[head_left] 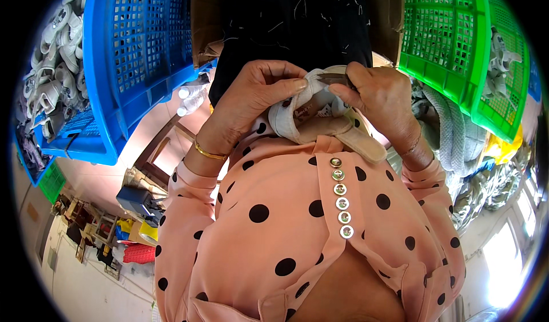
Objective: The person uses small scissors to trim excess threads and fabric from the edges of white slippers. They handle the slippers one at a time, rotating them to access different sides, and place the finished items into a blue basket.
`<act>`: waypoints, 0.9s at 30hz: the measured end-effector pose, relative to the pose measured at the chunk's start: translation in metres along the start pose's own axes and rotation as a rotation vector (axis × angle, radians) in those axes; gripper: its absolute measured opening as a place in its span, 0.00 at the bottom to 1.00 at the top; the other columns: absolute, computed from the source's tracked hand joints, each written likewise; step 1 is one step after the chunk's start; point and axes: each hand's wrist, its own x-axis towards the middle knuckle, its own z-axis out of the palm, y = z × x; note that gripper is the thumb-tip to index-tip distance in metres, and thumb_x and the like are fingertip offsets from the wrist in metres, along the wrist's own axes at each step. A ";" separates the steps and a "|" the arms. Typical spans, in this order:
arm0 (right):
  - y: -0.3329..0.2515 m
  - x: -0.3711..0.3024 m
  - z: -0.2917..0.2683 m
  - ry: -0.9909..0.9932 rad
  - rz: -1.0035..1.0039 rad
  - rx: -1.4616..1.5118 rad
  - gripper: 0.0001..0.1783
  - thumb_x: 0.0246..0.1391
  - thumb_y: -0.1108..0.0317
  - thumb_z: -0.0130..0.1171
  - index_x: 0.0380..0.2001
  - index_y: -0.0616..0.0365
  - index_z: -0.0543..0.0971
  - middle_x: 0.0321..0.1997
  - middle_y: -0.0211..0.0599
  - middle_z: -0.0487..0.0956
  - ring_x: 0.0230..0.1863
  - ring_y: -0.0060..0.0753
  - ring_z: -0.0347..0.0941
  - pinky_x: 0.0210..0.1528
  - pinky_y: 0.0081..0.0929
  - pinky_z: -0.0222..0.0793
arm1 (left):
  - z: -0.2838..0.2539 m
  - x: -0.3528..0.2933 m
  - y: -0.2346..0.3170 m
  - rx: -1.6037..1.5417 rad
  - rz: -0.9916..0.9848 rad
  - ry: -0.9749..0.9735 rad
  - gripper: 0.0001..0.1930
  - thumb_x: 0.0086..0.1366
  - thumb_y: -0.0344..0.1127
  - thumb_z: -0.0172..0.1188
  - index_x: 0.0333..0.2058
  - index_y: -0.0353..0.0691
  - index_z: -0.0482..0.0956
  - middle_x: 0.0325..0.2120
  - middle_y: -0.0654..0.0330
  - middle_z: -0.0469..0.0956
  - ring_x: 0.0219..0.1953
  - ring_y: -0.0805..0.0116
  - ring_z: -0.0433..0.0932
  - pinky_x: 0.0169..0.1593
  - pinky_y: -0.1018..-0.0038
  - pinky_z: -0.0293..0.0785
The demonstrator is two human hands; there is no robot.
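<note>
White-and-beige soft shoe upper (283, 122), held between both hands just above the pink shirt with black dots (274, 185): the bare left hand (250, 100) pinches its rim between thumb and fingertips, while the right hand (382, 95) grips a small dark metal tool (333, 78) close beside that rim. Should the left pinch slacken, the fabric could twist and the tool might nick it or the thumb. Farther out, a blue perforated plastic crate (101, 76) stands left, a green perforated plastic crate (481, 53) right.

Small reddish lettering (304, 111) inside the pale shoe (323, 128), not legible
</note>
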 end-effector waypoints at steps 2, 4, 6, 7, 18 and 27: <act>0.000 0.001 0.001 0.009 -0.015 -0.021 0.23 0.52 0.44 0.61 0.21 0.52 0.71 0.11 0.29 0.69 0.13 0.31 0.69 0.15 0.27 0.64 | 0.001 0.000 -0.001 0.009 0.002 0.019 0.13 0.62 0.34 0.65 0.42 0.32 0.82 0.32 0.60 0.82 0.31 0.79 0.79 0.37 0.83 0.78; 0.000 0.001 0.001 0.016 -0.027 -0.029 0.23 0.52 0.44 0.61 0.21 0.51 0.71 0.11 0.28 0.68 0.14 0.31 0.69 0.15 0.28 0.64 | 0.002 0.000 -0.001 0.014 -0.004 0.023 0.13 0.62 0.34 0.65 0.42 0.32 0.82 0.32 0.60 0.82 0.31 0.79 0.79 0.37 0.82 0.78; 0.002 0.000 0.003 0.022 -0.038 -0.019 0.22 0.52 0.45 0.61 0.20 0.51 0.71 0.11 0.28 0.68 0.14 0.31 0.69 0.15 0.28 0.63 | 0.003 -0.001 0.001 0.014 -0.017 0.016 0.13 0.62 0.34 0.65 0.42 0.32 0.82 0.32 0.60 0.82 0.31 0.78 0.80 0.37 0.82 0.78; 0.002 0.000 0.004 0.019 -0.035 0.001 0.22 0.53 0.45 0.61 0.21 0.52 0.72 0.12 0.29 0.68 0.14 0.31 0.69 0.16 0.28 0.64 | 0.003 -0.001 0.000 0.012 -0.011 0.019 0.13 0.62 0.34 0.65 0.42 0.32 0.82 0.32 0.60 0.82 0.31 0.78 0.79 0.38 0.82 0.78; -0.003 0.013 0.005 -0.002 0.084 0.561 0.18 0.47 0.58 0.69 0.39 0.52 0.75 0.23 0.34 0.78 0.24 0.34 0.77 0.24 0.25 0.70 | 0.006 0.001 0.006 0.050 0.001 -0.003 0.11 0.64 0.34 0.63 0.40 0.33 0.82 0.31 0.63 0.81 0.31 0.81 0.77 0.37 0.83 0.76; 0.039 0.027 0.021 0.235 0.420 0.517 0.14 0.54 0.60 0.63 0.37 0.57 0.77 0.24 0.39 0.81 0.24 0.36 0.79 0.27 0.27 0.74 | 0.006 0.001 0.005 0.133 0.003 0.072 0.10 0.63 0.33 0.61 0.39 0.34 0.82 0.28 0.65 0.79 0.30 0.82 0.75 0.36 0.84 0.73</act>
